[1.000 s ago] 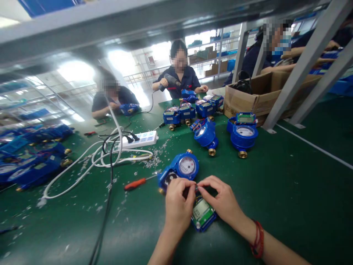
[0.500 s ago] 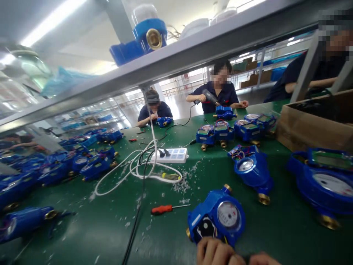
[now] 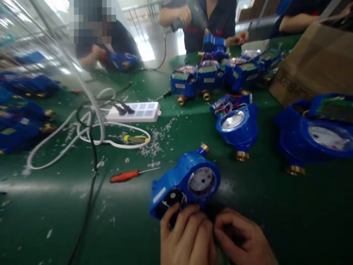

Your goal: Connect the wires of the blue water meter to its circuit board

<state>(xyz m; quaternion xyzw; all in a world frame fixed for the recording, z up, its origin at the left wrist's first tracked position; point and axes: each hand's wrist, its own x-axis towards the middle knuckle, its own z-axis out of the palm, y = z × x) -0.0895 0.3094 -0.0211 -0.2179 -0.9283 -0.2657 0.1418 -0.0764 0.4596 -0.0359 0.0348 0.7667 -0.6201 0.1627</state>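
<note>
A blue water meter [image 3: 185, 167] with a round dial and an open compartment of wires lies tilted on the green bench. My left hand [image 3: 189, 235] is closed over its near edge, fingertips at the compartment; what lies under the palm is hidden. Just right of it, my right hand [image 3: 242, 235] is closed in a pinch, its thumb and forefinger close to the left hand. Whatever it pinches, if anything, cannot be made out. An orange-handled screwdriver [image 3: 125, 176] lies left of the meter.
A white power strip [image 3: 138, 112] with looped cables and a yellow-black screwdriver [image 3: 135, 139] lie beyond, among plastic scraps. More water meters [image 3: 237, 125] stand right and far. A cardboard box [image 3: 317, 62] sits far right. Co-workers sit opposite, one with a heat gun [image 3: 195, 13].
The view has tilted down and come level, so the overhead shelf is out of sight. Both my hands show more fully, the left still at the meter's near edge.
</note>
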